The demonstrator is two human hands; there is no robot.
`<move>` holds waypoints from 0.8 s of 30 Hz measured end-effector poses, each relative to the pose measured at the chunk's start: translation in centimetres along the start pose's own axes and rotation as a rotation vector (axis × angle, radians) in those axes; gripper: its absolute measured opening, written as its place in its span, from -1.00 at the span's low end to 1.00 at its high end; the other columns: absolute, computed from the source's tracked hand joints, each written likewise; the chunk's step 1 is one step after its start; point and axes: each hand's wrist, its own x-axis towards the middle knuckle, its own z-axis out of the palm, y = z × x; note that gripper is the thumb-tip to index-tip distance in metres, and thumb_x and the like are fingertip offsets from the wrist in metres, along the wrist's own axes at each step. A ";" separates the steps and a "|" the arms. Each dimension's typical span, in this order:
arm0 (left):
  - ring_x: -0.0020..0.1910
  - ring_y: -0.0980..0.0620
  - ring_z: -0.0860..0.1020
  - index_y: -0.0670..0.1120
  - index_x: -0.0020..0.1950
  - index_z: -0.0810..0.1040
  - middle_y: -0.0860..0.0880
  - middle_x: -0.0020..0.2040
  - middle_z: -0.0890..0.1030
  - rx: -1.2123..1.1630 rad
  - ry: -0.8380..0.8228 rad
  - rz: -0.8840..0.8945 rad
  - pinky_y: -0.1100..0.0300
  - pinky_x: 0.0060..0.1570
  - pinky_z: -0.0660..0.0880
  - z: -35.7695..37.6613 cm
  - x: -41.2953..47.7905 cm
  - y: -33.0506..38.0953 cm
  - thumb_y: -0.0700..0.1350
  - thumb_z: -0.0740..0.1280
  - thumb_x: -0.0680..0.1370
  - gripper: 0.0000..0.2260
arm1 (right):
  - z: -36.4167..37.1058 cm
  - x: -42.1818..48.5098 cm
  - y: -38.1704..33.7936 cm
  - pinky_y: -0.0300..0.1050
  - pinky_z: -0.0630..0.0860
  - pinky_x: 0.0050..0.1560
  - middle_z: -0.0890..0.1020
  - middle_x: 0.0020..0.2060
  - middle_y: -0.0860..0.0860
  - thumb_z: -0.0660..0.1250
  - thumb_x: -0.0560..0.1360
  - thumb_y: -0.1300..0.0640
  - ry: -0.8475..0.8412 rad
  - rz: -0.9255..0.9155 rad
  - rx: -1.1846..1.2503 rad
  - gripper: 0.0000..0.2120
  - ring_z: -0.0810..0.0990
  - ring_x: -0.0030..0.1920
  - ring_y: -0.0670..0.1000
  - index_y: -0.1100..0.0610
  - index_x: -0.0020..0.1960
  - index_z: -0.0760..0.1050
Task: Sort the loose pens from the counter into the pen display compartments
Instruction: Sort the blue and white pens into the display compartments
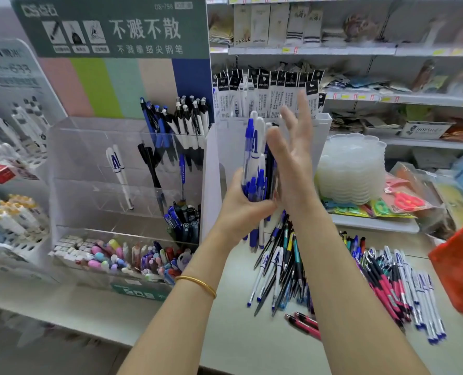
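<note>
Several pens (254,169) upright in left hand (240,212)

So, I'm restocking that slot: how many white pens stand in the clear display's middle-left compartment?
2. In the clear display, one white pen leans in the middle-left compartment, and the second white pen is close on its right. None seems hidden.

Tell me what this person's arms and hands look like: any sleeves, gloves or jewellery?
No gloves: the left hand and the right hand are both uncovered. The forearms are uncovered too, with no sleeves in view. A thin gold-coloured bangle circles the left wrist; the right wrist carries nothing. No ring or watch shows.
</note>
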 end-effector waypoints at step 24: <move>-0.16 -0.15 0.62 -0.20 0.20 0.42 -0.17 -0.14 0.60 -0.019 -0.117 -0.189 -0.06 -0.12 0.61 1.4 2.0 -0.4 -0.26 0.43 0.19 -0.42 | -2.8 1.7 0.8 0.03 0.42 0.29 0.52 0.19 -0.03 0.28 0.47 0.11 -0.346 -0.045 -0.349 -0.70 0.46 0.21 -0.10 0.03 0.20 0.46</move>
